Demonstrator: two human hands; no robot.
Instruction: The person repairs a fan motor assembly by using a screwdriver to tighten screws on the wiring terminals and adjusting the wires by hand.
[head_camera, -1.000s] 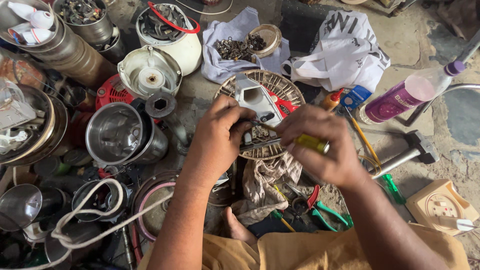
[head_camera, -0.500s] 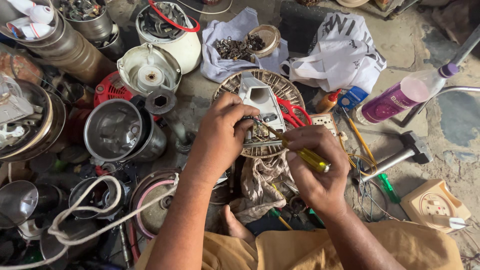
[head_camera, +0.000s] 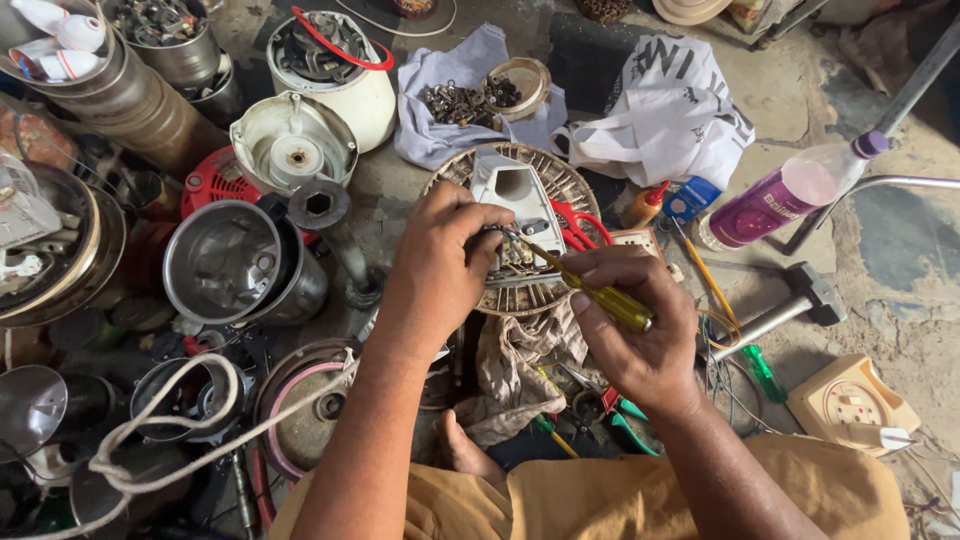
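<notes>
My right hand (head_camera: 640, 335) grips a yellow-handled screwdriver (head_camera: 585, 285), tip at the wire terminals; my left hand (head_camera: 440, 265), fingers closed, pins the white appliance base (head_camera: 510, 195) on the round wicker tray (head_camera: 560, 175). Best kept steady, blade square.

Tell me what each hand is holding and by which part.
The right hand grips a yellow-handled screwdriver by its handle, tip at the wiring. The left hand steadies the white iron body at its lower end, fingers pinching the wires there.
</notes>
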